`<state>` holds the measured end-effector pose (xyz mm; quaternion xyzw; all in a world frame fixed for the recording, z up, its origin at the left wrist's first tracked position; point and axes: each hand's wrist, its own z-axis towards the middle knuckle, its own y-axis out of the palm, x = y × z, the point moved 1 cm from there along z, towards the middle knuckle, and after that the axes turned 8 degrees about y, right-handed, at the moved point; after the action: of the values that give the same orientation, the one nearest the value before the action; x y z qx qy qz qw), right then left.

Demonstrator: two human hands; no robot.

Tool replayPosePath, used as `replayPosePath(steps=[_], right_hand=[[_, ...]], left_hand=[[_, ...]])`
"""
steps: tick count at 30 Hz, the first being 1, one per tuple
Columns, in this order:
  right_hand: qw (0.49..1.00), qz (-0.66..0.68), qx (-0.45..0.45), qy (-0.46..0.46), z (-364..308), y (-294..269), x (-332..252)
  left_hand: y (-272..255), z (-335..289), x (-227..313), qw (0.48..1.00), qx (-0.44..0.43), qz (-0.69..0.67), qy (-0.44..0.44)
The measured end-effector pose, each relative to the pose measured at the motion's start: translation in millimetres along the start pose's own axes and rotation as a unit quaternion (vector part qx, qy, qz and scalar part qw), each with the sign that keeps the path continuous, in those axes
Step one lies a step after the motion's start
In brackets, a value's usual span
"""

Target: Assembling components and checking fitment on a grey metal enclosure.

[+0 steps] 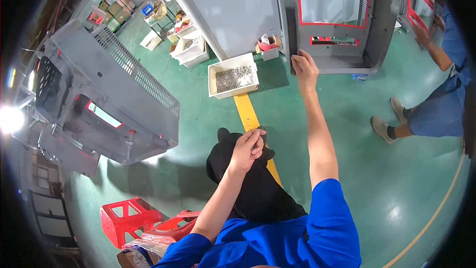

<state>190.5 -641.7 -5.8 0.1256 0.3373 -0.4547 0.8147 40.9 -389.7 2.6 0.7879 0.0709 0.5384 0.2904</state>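
Observation:
My right hand [306, 71] reaches forward to the lower left edge of a large grey housing [375, 30]. Its fingers are pressed together against the dark flange there, and whatever they pinch is too small to tell. The housing has a big window and a narrow slot, both edged in red. Close to my body, over my dark trousers, my left hand [247, 150] is curled closed; what it holds, if anything, is hidden. A white bin [214, 80] of small metal pieces stands on the floor, ahead of my left hand.
At the left stands another grey housing [134, 114] with rows of vents. Red plastic stools [131, 218] are at lower left. A co-worker in blue [436, 111] stands at right, hands on a red-edged part. More white bins [191, 52] and a small box [269, 49] lie farther off.

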Motion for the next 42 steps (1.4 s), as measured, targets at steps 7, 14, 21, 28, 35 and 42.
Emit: replayPosePath(steps=[7, 14, 21, 28, 35, 42], right_hand=[[1.000, 0.005, 0.002, -0.022, -0.6, 10.2, 7.4], [0.998, -0.047, -0.041, 0.007, 1.7, 7.3, 13.5], [0.992, -0.049, -0.108, 0.035, 5.8, -12.9, 23.3], [0.987, -0.034, -0.156, 0.014, -51.5, -36.6, -28.8], [0.789, 0.292, -0.378, 0.386, -123.8, -77.6, -72.3], [0.769, 0.284, -0.468, 0.328, -110.2, -96.3, -60.5]], left_hand=[[2.7, 4.9, 2.4, 0.999, -0.018, 0.025, 0.007], [7.1, 15.8, 3.9, 1.000, -0.016, 0.020, -0.015], [6.7, 28.1, -9.2, 0.996, -0.051, 0.070, -0.029], [12.9, 32.6, -13.0, 0.991, -0.047, 0.122, -0.032], [14.2, 33.9, -17.5, 0.988, -0.052, 0.140, -0.033], [12.9, 34.1, -24.5, 0.963, -0.043, 0.261, -0.057]])
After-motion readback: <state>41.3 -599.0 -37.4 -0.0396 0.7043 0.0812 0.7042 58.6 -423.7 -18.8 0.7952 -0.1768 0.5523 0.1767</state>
